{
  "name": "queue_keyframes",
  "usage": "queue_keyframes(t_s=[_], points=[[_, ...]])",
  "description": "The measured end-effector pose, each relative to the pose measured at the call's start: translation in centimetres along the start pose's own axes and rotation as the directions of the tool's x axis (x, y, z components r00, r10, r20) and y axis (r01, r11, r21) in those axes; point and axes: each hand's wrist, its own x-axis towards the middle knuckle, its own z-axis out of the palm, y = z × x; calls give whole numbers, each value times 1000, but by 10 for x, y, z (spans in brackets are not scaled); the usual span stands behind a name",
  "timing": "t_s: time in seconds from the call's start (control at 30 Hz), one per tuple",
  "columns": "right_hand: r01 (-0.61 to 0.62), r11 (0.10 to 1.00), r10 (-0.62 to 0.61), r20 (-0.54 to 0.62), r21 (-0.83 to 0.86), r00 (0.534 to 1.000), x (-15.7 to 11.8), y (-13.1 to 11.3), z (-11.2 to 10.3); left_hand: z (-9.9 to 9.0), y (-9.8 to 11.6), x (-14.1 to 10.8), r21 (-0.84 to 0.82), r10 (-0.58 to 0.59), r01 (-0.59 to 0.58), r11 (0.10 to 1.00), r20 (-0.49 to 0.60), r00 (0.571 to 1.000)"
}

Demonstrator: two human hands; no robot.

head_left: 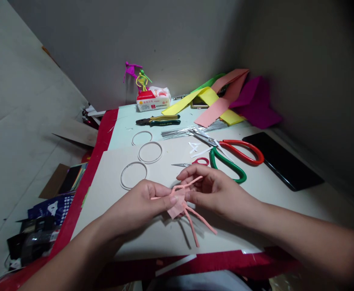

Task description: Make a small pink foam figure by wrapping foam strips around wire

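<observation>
A small pink wrapped figure point(191, 218) with thin arms and legs is held between my two hands, above the pale board. My left hand point(152, 198) pinches a piece of pink crepe paper point(176, 207) against its body with the thumb. On the other side, my right hand point(208, 186) grips the figure's edge between thumb and fingers. One thin limb points up past the right fingers, and two legs hang toward the front. Small red-handled scissors point(199, 162) lie just beyond my right hand. Large scissors with red and green handles point(237, 151) rest behind them.
Tape rolls point(134, 175) lie left on the board. Pliers point(160, 120) and thin wires point(179, 132) sit farther back. Folded crepe strips point(213, 111) and a black phone point(282, 161) are at right. Purple and yellow figures point(142, 81) stand by a tissue pack point(154, 100).
</observation>
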Motion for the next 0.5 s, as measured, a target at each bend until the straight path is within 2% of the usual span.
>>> queue_keyframes(t_s=[0.23,0.37,0.5], points=[[-6,999,8,-53,50,999,2,0,2,1,2,2,-14,22,-23,1000,-18,1000],[6,1000,-4,-82,20,997,3,4,1,3,2,2,-57,-1,0,998,-21,1000],[6,999,-12,-159,-36,987,2,5,-1,5,3,3,-48,29,-31,998,-38,999]])
